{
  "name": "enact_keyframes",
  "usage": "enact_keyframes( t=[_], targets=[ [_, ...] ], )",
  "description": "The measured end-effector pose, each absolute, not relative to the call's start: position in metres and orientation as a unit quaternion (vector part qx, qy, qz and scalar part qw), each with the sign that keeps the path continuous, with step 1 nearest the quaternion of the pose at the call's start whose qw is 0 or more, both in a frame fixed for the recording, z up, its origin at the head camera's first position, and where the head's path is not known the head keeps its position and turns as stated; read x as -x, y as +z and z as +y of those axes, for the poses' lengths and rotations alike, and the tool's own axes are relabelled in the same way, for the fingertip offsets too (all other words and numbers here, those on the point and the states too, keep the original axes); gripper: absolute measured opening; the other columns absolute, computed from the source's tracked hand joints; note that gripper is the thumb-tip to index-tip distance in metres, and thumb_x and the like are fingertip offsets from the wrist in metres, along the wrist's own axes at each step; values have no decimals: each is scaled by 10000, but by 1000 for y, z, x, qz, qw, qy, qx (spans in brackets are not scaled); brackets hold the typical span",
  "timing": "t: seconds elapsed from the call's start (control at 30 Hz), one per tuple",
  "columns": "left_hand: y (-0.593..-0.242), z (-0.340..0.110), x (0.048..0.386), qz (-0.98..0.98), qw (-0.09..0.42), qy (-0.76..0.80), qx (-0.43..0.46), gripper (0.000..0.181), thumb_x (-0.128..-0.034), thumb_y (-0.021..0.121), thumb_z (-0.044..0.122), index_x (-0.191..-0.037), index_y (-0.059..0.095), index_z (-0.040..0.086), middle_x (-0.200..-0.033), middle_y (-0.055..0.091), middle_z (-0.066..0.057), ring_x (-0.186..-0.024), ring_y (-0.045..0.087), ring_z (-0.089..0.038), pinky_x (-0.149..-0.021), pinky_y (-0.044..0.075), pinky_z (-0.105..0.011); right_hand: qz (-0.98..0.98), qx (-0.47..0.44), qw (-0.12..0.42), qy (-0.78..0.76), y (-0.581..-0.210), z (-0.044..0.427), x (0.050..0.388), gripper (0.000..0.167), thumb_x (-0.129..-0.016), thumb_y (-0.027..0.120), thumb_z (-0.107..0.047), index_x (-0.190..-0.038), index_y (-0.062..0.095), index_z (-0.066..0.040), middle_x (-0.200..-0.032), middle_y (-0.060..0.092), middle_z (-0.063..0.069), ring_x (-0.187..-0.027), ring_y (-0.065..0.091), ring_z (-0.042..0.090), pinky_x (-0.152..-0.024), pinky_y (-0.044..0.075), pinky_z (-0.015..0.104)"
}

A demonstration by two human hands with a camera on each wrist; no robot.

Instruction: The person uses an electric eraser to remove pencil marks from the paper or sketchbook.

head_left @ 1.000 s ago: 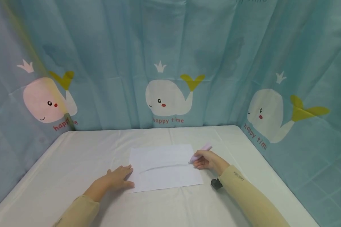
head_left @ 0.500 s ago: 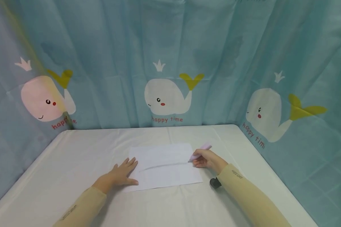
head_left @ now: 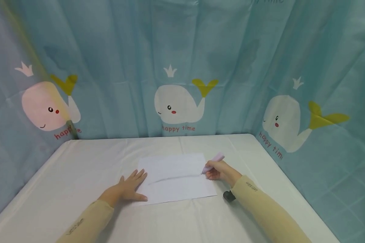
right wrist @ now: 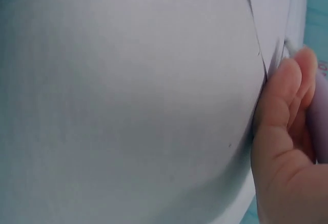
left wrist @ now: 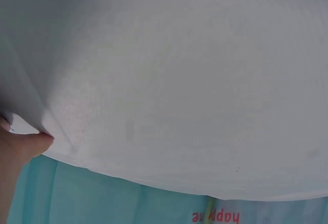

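A white sheet of paper (head_left: 176, 192) lies on the table, crossed by a faint grey curved line (head_left: 173, 177). The left hand (head_left: 127, 188) rests with spread fingers on the sheet's left edge; the left wrist view shows only part of that hand (left wrist: 23, 149). At the sheet's right edge, the right hand (head_left: 220, 171) pinches a light purple pen (head_left: 218, 157), its tip at the line's right end. In the right wrist view the curled fingers of the right hand (right wrist: 287, 131) surround the purple pen (right wrist: 320, 116), whose barrel is partly hidden.
A white cloth covers the table (head_left: 88, 168). A small black object (head_left: 228, 196) sits beside the right sleeve, partly covered by it. Behind and along the sides hangs a blue-green curtain (head_left: 115, 67) printed with whales.
The left hand has shifted right and further onto the paper, its fingers spread wider. The right hand still holds the pen in nearly the same place.
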State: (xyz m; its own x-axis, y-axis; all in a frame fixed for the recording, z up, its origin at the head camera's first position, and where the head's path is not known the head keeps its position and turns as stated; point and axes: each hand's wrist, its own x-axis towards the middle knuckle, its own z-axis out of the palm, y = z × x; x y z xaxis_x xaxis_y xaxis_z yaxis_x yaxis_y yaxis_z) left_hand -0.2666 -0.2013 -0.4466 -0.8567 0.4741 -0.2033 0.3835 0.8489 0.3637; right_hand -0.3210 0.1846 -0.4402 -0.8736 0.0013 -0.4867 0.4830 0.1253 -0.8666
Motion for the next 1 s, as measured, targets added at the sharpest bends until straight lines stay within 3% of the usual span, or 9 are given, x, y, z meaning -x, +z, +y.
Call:
enact_keyframes(
  t=[0.23, 0.53, 0.7, 1.0],
  targets=[
    [-447, -202, 265, 952, 143, 160, -218, 1070, -747, 745, 584, -1507, 276, -7, -1581, 156, -233, -1436, 69, -470, -1000, 16, -779, 726, -176, 175, -641, -442, 182, 323, 220, -853, 628, -106, -991, 621, 65, -616, 613, 83, -499, 594, 138, -521, 528, 257],
    [-449, -202, 266, 953, 143, 158, -217, 1081, -737, 745, 598, -1508, 278, 0, -1581, 159, -230, -1438, 70, -464, -1008, 18, -772, 706, -162, 177, -666, -442, 189, 320, 164, -865, 573, -136, -824, 610, 19, -596, 590, 68, -504, 588, 141, -523, 529, 273],
    [-450, -202, 266, 953, 145, 158, -215, 1085, -734, 745, 604, -1506, 282, -1, -1581, 159, -229, -1438, 70, -464, -1008, 17, -773, 706, -140, 197, -666, -442, 191, 319, 163, -859, 560, -122, -821, 613, 28, -608, 595, 76, -512, 598, 144, -527, 531, 260],
    [-452, -202, 268, 954, 147, 159, -209, 1096, -732, 729, 630, -1514, 274, 12, -1588, 155, -216, -1443, 65, -454, -1017, 16, -764, 715, -158, 171, -659, -444, 186, 321, 144, -835, 608, -92, -845, 618, 51, -578, 600, 76, -478, 592, 133, -504, 523, 242]
  ],
)
